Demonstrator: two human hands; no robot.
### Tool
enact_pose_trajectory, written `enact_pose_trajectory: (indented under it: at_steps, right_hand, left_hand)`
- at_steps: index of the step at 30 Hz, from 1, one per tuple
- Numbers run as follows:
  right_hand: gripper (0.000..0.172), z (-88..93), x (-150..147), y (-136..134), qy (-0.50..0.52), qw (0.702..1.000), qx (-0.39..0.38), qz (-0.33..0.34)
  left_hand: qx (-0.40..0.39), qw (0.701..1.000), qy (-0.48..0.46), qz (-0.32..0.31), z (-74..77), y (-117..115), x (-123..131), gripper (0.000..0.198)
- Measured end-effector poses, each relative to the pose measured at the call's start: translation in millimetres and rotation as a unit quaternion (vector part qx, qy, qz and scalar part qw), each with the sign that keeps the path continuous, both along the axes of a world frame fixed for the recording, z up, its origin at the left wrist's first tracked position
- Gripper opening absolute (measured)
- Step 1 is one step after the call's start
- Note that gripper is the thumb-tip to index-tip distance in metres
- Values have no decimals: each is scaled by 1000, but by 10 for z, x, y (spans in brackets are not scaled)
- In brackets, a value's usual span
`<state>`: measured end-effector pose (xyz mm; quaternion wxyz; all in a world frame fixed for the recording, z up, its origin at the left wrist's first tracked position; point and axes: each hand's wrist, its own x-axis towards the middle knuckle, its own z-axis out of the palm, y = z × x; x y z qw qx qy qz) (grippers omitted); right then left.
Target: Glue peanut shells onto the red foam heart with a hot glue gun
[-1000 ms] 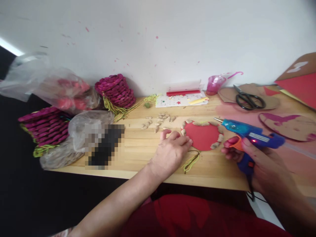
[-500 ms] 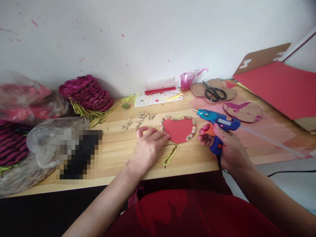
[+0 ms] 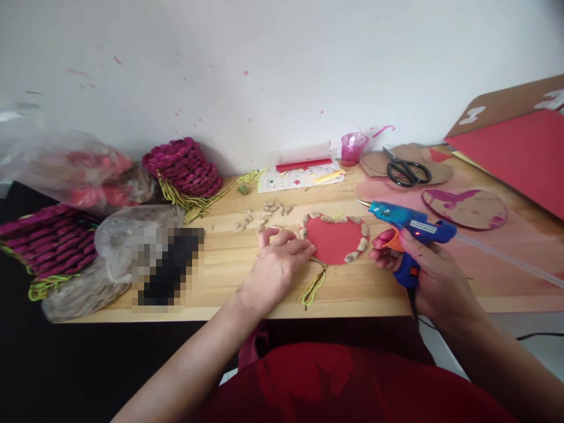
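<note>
A red heart-shaped piece (image 3: 333, 241) lies on the table with peanuts in their shells (image 3: 364, 229) along its sides and top. My left hand (image 3: 279, 264) rests at its lower left edge, fingers curled and pressed down there; whatever is under the fingertips is hidden. My right hand (image 3: 429, 264) is wrapped round a blue hot glue gun (image 3: 392, 214) with an orange trigger, held right of the heart, its nozzle pointing left. Loose peanuts (image 3: 273, 208) are scattered beyond my left hand. A yellow-green yarn tassel (image 3: 312, 288) lies below the heart's tip.
Black scissors (image 3: 408, 171) lie on cardboard at the back right, near a pink cup (image 3: 353, 148). A paint-marked cardboard heart (image 3: 467, 208) sits right of the gun. Magenta woven pieces (image 3: 185, 167) and plastic bags (image 3: 123, 244) crowd the left. Red card (image 3: 520, 155) leans at right.
The camera has turned a little to the left, so everything appears farther right. Both hands and the glue gun keep about the same place relative to the red heart.
</note>
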<state>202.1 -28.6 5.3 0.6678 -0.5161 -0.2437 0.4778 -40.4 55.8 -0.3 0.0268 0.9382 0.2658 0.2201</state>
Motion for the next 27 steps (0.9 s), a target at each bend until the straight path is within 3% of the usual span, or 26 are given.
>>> enact_pose_trajectory:
  at_steps: [6, 11, 13, 17, 19, 21, 23, 25, 27]
  right_hand:
    - [24, -13, -1, 1, -18, 1000, 9, 8]
    - [23, -6, -15, 3, -31, 1000, 3, 2]
    - [24, 4, -20, 3, -27, 1000, -2, 2]
    - [25, -19, 10, 7, -18, 1000, -10, 6]
    - [26, -48, 34, 12, -19, 1000, -17, -2]
    - [28, -63, 45, 19, -17, 999, -32, -9]
    - [32, -46, 36, 26, -17, 999, -47, -19]
    - [36, -3, 14, 31, -16, 997, -61, -32]
    - [38, 44, -10, 35, -18, 996, -72, -43]
  left_hand:
    - [-48, 991, -99, 71, 16, -9, -79, 32]
    - [-114, 985, -50, 122, 24, -171, -152, 32]
    - [-142, 986, -16, 88, 82, -254, -201, 35]
    - [-229, 970, 53, -56, 328, -291, -366, 35]
    - [-246, 965, 52, -69, 476, -202, -462, 26]
    - [-211, 977, 19, -16, 604, -50, -546, 19]
    - [-120, 987, -19, 101, 691, 134, -606, 15]
    - [-38, 980, -28, 192, 726, 322, -637, 24]
    - [-6, 973, -16, 232, 711, 493, -635, 24]
